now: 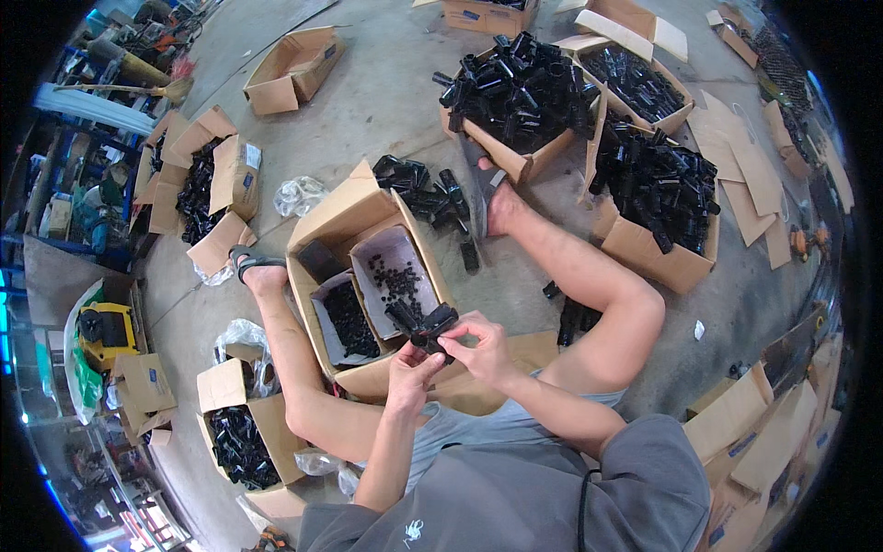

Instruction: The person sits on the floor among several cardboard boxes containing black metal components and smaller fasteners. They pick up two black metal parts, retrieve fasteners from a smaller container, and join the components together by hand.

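Note:
Above the near edge of an open cardboard box (354, 189), my two hands meet at a black, glossy, forked plastic part (425, 324). My left hand (412, 375) grips its lower end from the left, fingers closed. From the right, the thumb and fingers of my right hand (478, 351) pinch the same part near its joint; whether a smaller piece is between them I cannot make out. Inside the box, one lined compartment holds scattered small black pieces (395, 281). A second, smaller tray beside it contains a heap of small black pieces (348, 317).
Boxes heaped with black plastic parts (520, 87) stand beyond my right foot, with another (658, 184) by my right knee. Further filled boxes (241, 446) sit at left. Loose black parts (432, 198) lie on the floor. Flattened cardboard (736, 156) lies far right; shelving lines the left.

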